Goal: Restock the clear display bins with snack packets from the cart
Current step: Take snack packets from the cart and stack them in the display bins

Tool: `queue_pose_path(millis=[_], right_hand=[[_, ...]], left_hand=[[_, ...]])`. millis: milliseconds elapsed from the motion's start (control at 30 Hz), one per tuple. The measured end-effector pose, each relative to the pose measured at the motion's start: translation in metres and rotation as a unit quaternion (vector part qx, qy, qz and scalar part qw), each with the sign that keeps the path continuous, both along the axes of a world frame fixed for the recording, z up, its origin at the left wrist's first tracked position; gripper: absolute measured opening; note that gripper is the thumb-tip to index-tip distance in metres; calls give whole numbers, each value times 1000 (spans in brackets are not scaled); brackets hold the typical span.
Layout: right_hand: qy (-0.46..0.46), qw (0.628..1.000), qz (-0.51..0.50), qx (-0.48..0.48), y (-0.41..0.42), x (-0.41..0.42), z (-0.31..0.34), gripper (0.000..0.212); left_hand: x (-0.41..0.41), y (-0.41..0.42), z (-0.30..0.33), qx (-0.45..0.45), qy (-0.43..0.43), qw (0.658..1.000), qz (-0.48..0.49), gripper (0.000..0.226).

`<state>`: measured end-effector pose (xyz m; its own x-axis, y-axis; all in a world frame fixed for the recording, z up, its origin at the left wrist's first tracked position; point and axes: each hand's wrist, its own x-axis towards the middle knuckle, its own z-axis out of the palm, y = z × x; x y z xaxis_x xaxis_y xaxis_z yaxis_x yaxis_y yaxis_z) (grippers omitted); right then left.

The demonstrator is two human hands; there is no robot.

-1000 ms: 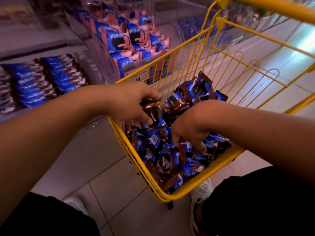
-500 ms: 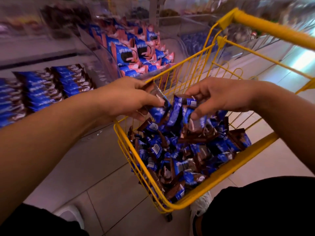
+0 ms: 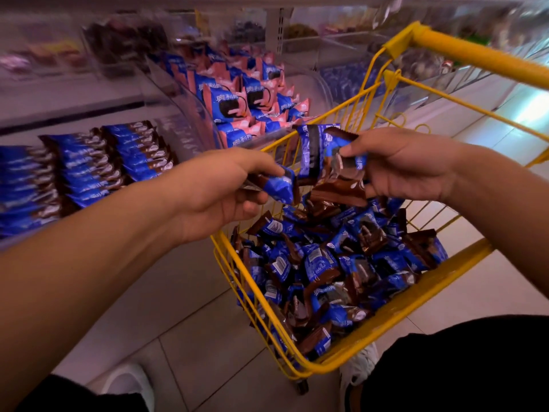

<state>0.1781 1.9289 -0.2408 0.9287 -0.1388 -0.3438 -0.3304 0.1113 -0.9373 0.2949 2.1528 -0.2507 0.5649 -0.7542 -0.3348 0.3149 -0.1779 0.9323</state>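
Left hand pinches blue-brown foil snack packet; right hand grips several packets above yellow wire cart holding loose packets.

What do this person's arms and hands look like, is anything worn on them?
Both forearms are bare to the frame's edge: no sleeves, gloves, watch or rings show on the left hand or the right hand. Fingernails are short and plain.
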Motion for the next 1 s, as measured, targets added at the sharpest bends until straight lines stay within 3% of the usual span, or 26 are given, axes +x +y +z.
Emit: queue_pose_path(millis=[100, 233, 367, 467, 567, 700, 833, 900, 1000], right_hand=[[-5, 999, -22, 35, 8, 4, 1, 72], [-40, 998, -40, 17, 14, 3, 4, 62], [-127, 980, -1, -155, 25, -6, 8, 33], [-199, 901, 86, -376, 34, -10, 8, 25], [-202, 860, 156, -443, 39, -10, 6, 25], [-195, 929, 129, -288, 27, -15, 7, 39], [-147, 983, 27, -108, 8, -16, 8, 34], [-96, 995, 21, -13, 7, -15, 3, 22], [-62, 996, 26, 56, 12, -13, 0, 24]], left_hand=[[-2, 1, 0, -32, 17, 999, -41, 57], [0, -1, 0, -51, 34, 998, -16, 55], [5, 1, 3, -48, 92, 994, -45, 41], [4, 3, 3, -64, 168, 980, -80, 31], [0, 1, 1, -70, 198, 974, -89, 28], [-3, -4, -2, -50, 167, 982, -69, 18], [-2, -1, -5, -70, 178, 979, -66, 37], [-2, 1, -4, -84, 183, 977, -70, 47], [-1, 4, -4, -93, 186, 975, -78, 53]])
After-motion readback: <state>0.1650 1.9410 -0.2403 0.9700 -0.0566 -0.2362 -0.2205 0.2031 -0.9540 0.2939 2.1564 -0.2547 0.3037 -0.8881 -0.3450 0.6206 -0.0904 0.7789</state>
